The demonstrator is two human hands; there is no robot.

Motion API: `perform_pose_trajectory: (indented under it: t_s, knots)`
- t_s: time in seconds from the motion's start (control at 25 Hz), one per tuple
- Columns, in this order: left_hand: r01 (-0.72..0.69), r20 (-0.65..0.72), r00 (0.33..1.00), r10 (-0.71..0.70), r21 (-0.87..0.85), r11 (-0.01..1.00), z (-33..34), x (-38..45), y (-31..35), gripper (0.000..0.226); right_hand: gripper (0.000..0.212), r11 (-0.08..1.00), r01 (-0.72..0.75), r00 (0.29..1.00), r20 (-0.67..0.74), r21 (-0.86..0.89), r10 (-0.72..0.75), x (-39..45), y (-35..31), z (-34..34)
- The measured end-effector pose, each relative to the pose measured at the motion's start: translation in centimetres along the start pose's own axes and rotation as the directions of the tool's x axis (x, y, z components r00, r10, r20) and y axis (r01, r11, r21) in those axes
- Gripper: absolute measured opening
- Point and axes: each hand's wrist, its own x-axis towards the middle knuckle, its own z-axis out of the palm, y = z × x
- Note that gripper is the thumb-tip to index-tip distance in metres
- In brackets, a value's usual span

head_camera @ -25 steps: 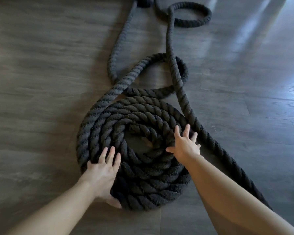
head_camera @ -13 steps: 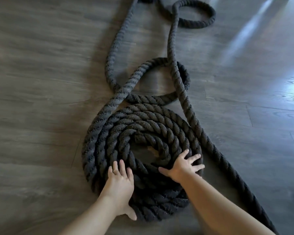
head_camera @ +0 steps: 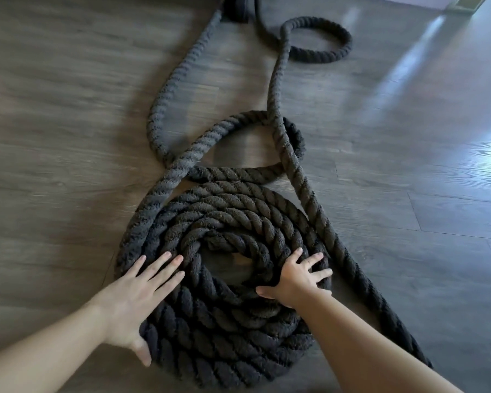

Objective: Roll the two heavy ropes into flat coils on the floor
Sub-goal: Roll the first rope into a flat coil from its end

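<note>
The left hand (head_camera: 131, 302) is laid flat, fingers straight and spread, on the left turns of the black rope coil (head_camera: 224, 279); the right hand (head_camera: 296, 279) is pressed on the right turns with fingers splayed, nothing being gripped. The coil is spread on the wooden floor (head_camera: 54, 137) between and beyond both hands. Just right of the right hand, a second rope (head_camera: 312, 202) is stretched diagonally, crossing over the loose loop (head_camera: 238, 148) beyond the coil.

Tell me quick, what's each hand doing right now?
Left hand: open, fingers flat on the rope coil.
Right hand: open, fingers spread on the coil.
</note>
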Motion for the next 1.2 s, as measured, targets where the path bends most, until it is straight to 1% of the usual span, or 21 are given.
perform_pose_trajectory:
  t_s: [0.2, 0.24, 0.28, 0.32, 0.36, 0.4, 0.44, 0.48, 0.52, 0.56, 0.6, 0.64, 0.68, 0.72, 0.76, 0.8, 0.88, 0.96, 1.08, 1.12, 1.2]
  knots:
    - [0.102, -0.008, 0.994, -0.105, -0.168, 0.981, 0.6, -1.3, 2.4, 0.151, 0.14, 0.985, 0.125, 0.991, 0.058, -0.117, -0.119, 1.8, -1.4, -2.7]
    - [0.175, 0.027, 0.985, -0.173, -0.208, 0.962, 0.7, -1.7, 3.2, 0.148, 0.139, 0.974, 0.17, 0.984, 0.071, -0.151, -0.16, 2.2, -1.6, -3.1]
    - [0.271, 0.042, 0.961, -0.272, -0.313, 0.91, 1.7, -1.5, 4.4, 0.131, 0.139, 0.959, 0.216, 0.975, 0.085, -0.185, -0.204, 2.6, -1.9, -3.4]
    - [0.281, 0.049, 0.957, -0.286, -0.41, 0.868, 3.0, -0.8, 5.7, 0.099, 0.138, 0.941, 0.26, 0.965, 0.1, -0.216, -0.244, 3.0, -2.4, -3.8]
    - [0.248, 0.049, 0.966, -0.254, -0.451, 0.857, 4.1, -0.4, 7.0, 0.069, 0.138, 0.922, 0.298, 0.954, 0.115, -0.245, -0.278, 3.3, -2.7, -4.1]
    - [0.207, 0.016, 0.974, -0.227, -0.474, 0.856, 5.4, 0.2, 7.9, 0.056, 0.138, 0.903, 0.331, 0.943, 0.131, -0.273, -0.306, 3.7, -3.0, -4.5]
    - [0.188, 0.014, 0.978, -0.21, -0.504, 0.843, 5.9, 0.2, 8.5, 0.054, 0.137, 0.885, 0.358, 0.933, 0.146, -0.298, -0.328, 3.9, -3.3, -4.7]
    - [0.175, 0.031, 0.983, -0.179, -0.429, 0.886, 4.9, -0.3, 8.7, 0.05, 0.137, 0.869, 0.379, 0.925, 0.158, -0.318, -0.346, 4.2, -3.4, -5.1]
    - [0.125, 0.01, 0.991, -0.13, -0.358, 0.925, 3.9, -0.5, 8.2, 0.045, 0.136, 0.854, 0.398, 0.917, 0.172, -0.336, -0.36, 4.4, -3.4, -5.3]
    - [0.053, -0.075, 0.994, -0.076, -0.272, 0.961, 2.5, -0.7, 7.3, 0.046, 0.136, 0.839, 0.414, 0.91, 0.181, -0.352, -0.373, 4.6, -3.4, -5.5]
    - [-0.084, -0.172, 0.983, 0.061, -0.13, 0.988, 1.7, -0.4, 5.6, 0.06, 0.135, 0.826, 0.427, 0.904, 0.186, -0.367, -0.385, 4.7, -3.4, -5.7]
    - [-0.169, -0.096, 0.982, 0.161, -0.084, 0.982, 0.1, -0.6, 3.1, 0.085, 0.135, 0.818, 0.433, 0.901, 0.191, -0.379, -0.389, 4.8, -3.4, -5.8]
    - [-0.164, -0.039, 0.986, 0.163, -0.036, 0.986, -1.6, -0.3, 0.8, 0.113, 0.135, 0.816, 0.432, 0.902, 0.191, -0.384, -0.388, 4.8, -3.4, -5.8]
    - [-0.158, -0.062, 0.985, 0.159, 0.022, 0.987, -2.4, 0.2, -1.1, 0.136, 0.135, 0.815, 0.43, 0.903, 0.192, -0.388, -0.384, 4.8, -3.5, -5.9]
    - [-0.152, -0.084, 0.984, 0.155, 0.044, 0.987, -2.9, 0.5, -2.4, 0.15, 0.135, 0.813, 0.428, 0.904, 0.196, -0.395, -0.38, 4.7, -3.5, -5.8]
    - [-0.136, -0.057, 0.989, 0.138, 0.034, 0.99, -2.7, 0.8, -3.0, 0.156, 0.135, 0.808, 0.429, 0.903, 0.199, -0.403, -0.381, 4.7, -3.6, -5.8]
    - [-0.079, -0.017, 0.997, 0.079, -0.031, 0.996, -1.8, 1.1, -2.3, 0.157, 0.134, 0.801, 0.439, 0.899, 0.195, -0.408, -0.393, 5.0, -3.7, -5.9]
    - [-0.012, -0.025, 1.0, 0.01, -0.082, 0.997, -0.6, 0.4, -0.3, 0.155, 0.133, 0.78, 0.469, 0.883, 0.202, -0.413, -0.424, 5.3, -4.1, -6.1]
    - [0.146, 0.005, 0.989, -0.151, -0.281, 0.949, 0.8, 0.0, 3.9, 0.144, 0.13, 0.72, 0.536, 0.842, 0.211, -0.441, -0.497, 5.7, -5.3, -6.6]
    - [0.189, -0.017, 0.978, -0.206, -0.33, 0.925, 1.4, -0.2, 5.6, 0.134, 0.129, 0.688, 0.561, 0.823, 0.22, -0.46, -0.524, 5.8, -5.8, -6.8]
    - [0.237, -0.146, 0.932, -0.331, -0.444, 0.864, 3.5, -0.4, 8.2, 0.095, 0.127, 0.62, 0.604, 0.785, 0.239, -0.501, -0.572, 5.9, -6.8, -7.1]
